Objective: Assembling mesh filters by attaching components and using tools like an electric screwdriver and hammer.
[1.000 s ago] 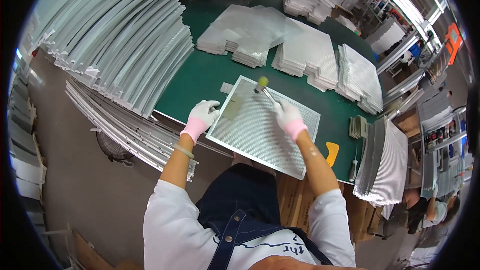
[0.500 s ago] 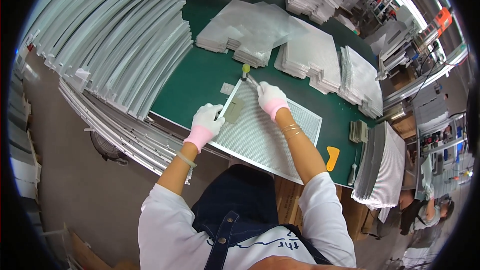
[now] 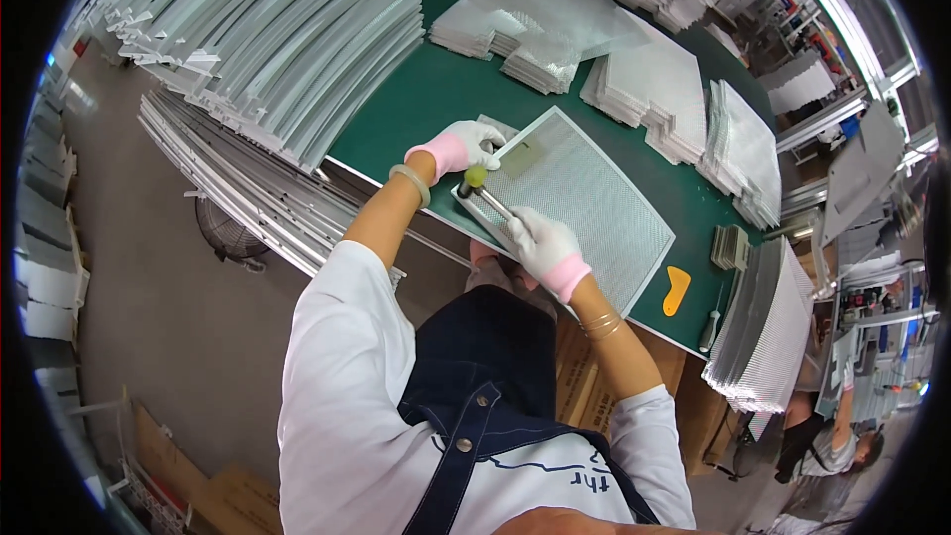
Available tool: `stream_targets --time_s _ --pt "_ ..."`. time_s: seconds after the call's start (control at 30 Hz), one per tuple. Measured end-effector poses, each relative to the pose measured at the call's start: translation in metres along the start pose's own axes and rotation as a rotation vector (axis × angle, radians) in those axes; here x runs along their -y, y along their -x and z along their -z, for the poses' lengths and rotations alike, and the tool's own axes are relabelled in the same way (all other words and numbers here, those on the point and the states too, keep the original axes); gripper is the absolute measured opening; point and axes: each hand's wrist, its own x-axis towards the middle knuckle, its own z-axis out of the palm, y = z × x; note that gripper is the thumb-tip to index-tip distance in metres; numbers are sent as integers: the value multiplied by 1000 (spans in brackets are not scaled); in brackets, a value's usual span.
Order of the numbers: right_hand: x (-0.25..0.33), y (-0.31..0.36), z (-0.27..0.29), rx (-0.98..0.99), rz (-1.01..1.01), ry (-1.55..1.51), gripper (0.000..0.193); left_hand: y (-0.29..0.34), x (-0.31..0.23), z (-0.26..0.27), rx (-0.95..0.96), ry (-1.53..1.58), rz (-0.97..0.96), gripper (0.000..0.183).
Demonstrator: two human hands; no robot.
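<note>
A metal mesh panel (image 3: 589,213) with a thin white frame lies at an angle on the green table. My right hand (image 3: 545,245), in a white glove with a pink cuff, grips a small mallet (image 3: 475,176) by its metal handle. The mallet's head, yellow-green on one end and black on the other, is at the panel's near left corner. My left hand (image 3: 472,146), gloved alike, has its fingers closed on the panel's left edge, beyond the mallet head. A small pale piece (image 3: 496,124) partly shows behind the left hand.
Stacked mesh sheets (image 3: 649,79) stand along the far side of the green table (image 3: 396,119). Long frame strips (image 3: 287,50) are piled at the left. On the right lie a yellow scraper (image 3: 677,290), a screwdriver (image 3: 710,330), small plates (image 3: 730,247) and more mesh (image 3: 761,327).
The mallet in my right hand has come from the panel's far corner to its near left corner. My left hand has shifted away along the edge. The panel has turned, and the view has shifted.
</note>
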Motion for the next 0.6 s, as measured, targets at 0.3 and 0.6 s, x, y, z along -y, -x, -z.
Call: stream_targets --time_s 0.3,0.6 --pt "-5 2 -12 -108 -5 6 22 12 -18 -2 59 43 68 42" --pt "-136 105 75 -623 -612 -82 26 -2 -10 -27 -419 -272 -116 28"
